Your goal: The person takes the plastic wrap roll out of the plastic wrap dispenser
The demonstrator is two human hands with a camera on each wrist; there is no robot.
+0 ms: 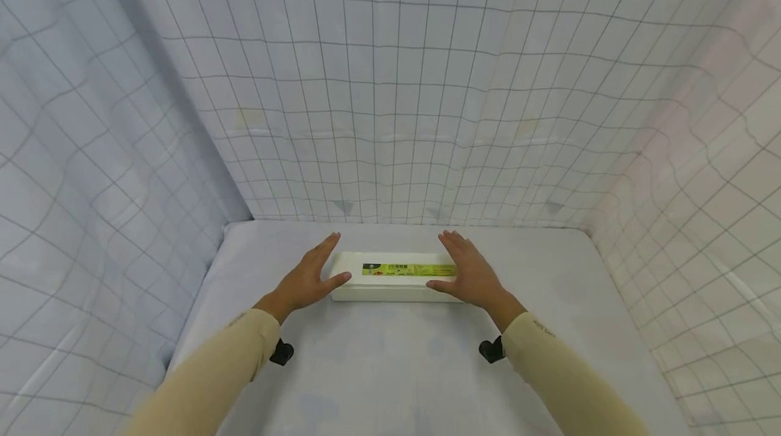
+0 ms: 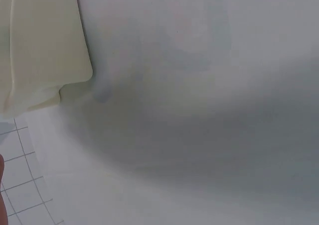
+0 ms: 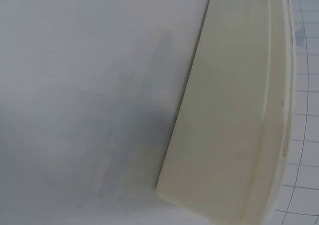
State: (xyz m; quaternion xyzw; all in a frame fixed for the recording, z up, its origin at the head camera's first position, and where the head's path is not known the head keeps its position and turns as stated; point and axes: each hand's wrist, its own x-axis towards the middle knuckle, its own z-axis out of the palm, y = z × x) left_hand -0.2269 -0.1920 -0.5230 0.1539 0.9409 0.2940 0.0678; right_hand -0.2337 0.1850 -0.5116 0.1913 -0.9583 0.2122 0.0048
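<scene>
A long, cream-white box (image 1: 384,292) with a yellow-green printed label (image 1: 409,270) lies crosswise on the white-covered table. At its left end is my left hand (image 1: 305,280), fingers extended and thumb spread apart. My right hand (image 1: 476,278) hovers over or beside the right end in the same spread pose and hides that end. Whether either hand touches the box cannot be told. In the left wrist view, one corner of the box (image 2: 42,41) shows with a fingertip at the left edge. The right wrist view shows the plain side of the box (image 3: 219,100).
A white cloth (image 1: 390,368) covers the table. White curtains with a dark grid pattern (image 1: 390,83) hang behind it and on both sides. A black device (image 1: 282,352) sits under the left wrist, and another black device (image 1: 491,350) under the right.
</scene>
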